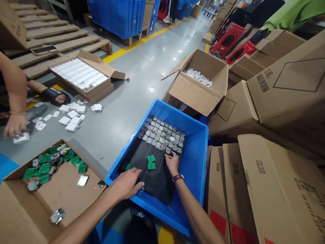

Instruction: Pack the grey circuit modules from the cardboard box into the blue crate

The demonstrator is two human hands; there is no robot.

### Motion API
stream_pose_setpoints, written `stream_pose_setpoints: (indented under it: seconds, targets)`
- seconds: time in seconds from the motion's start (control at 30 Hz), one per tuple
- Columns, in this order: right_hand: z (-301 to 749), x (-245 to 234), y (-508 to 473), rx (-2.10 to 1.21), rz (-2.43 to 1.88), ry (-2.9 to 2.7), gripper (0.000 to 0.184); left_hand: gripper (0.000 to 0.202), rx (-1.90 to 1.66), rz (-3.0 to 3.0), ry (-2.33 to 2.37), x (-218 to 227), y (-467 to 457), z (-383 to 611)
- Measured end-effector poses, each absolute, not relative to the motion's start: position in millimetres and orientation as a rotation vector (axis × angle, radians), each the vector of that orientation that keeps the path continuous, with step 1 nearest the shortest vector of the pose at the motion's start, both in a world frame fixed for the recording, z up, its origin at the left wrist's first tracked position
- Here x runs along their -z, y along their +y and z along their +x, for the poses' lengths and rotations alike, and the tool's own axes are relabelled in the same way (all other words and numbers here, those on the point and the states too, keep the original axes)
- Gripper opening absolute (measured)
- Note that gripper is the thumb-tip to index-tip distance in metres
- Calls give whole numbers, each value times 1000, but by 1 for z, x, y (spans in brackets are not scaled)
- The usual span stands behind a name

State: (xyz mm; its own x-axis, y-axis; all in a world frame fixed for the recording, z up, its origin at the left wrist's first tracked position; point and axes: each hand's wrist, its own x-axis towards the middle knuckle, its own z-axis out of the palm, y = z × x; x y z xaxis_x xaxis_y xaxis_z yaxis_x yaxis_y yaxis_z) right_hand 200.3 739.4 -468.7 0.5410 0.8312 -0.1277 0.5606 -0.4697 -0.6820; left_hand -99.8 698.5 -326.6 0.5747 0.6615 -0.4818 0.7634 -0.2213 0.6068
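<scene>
Inside a blue bin, tight rows of small grey-topped circuit boards lie on a black sheet. My right hand, with a watch on its wrist, pinches a board at the near edge of these rows; the fingers partly hide it. Nearer to me on the sheet lie two boards with green sides up. My left hand reaches over the bin's left rim, thumb and fingers apart, apparently holding nothing. Another green board lies just beyond it.
At left, an open carton holds loose green boards. Another person's hand touches a white box on the floor near scattered white pieces. Beyond the bin stands an open carton of white parts. Cardboard boxes line the right.
</scene>
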Motion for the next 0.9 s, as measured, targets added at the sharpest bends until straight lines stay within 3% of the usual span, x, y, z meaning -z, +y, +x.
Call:
stream_pose_setpoints:
  seconds: [0.23, 0.43, 0.57, 0.67, 0.9]
  targets:
    - [132, 463, 707, -676, -1912, -1725, 49, 49, 144, 1966, 1158, 327, 699, -100]
    - [143, 449, 712, -709, -2135, -1615, 33, 49, 137, 1955, 1138, 324, 699, -100]
    - [189, 443, 713, -891, -2333, -1471, 41, 52, 126, 1946, 1130, 324, 700, -101]
    - [206, 446, 708, -717, -2439, -1451, 36, 51, 151, 1950, 1134, 323, 700, -101]
    - [210, 464, 706, -561, -2461, -1495, 51, 47, 154, 1955, 1136, 323, 699, -100]
